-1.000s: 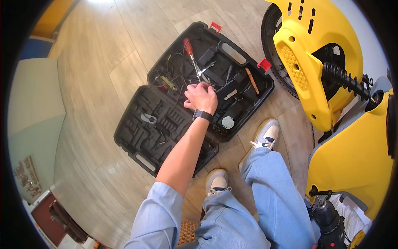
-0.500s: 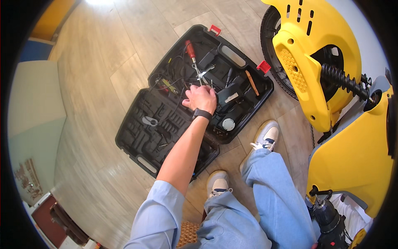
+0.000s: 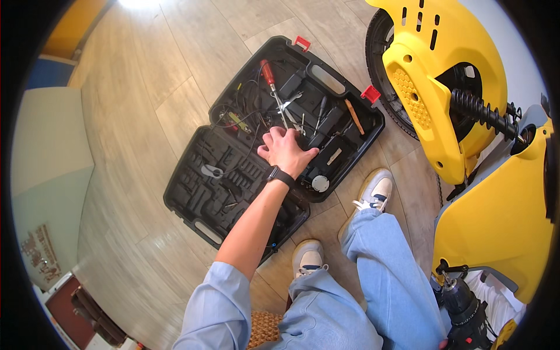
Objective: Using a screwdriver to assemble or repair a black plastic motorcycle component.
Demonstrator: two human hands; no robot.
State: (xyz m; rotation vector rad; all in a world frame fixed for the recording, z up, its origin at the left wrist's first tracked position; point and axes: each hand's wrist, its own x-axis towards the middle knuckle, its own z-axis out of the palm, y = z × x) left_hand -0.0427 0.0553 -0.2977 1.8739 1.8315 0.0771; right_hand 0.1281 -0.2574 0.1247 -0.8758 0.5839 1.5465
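Observation:
My left hand, with a dark band on its wrist, hovers palm down over the open black tool case on the floor. Its fingers are spread, the thumb stretched to the right, and nothing is held. Just beyond the fingertips lies a screwdriver with a red handle. A silvery wrench is close by. To the right of my thumb rests a dark box with a pale label. At the lower right edge only a sliver of my right hand shows beside a black cordless drill; its grip is hidden.
A yellow two-wheeled vehicle with a black spring stands along the right. My shoes are at the case's near side. Cables, pliers and an orange-handled tool lie in the case. A pale cabinet is at left.
My left hand's fingers have spread and its thumb has swung out to the right. The dark box's label has shifted nearer and rightward, and the box now lies flatter. The drill looks unchanged.

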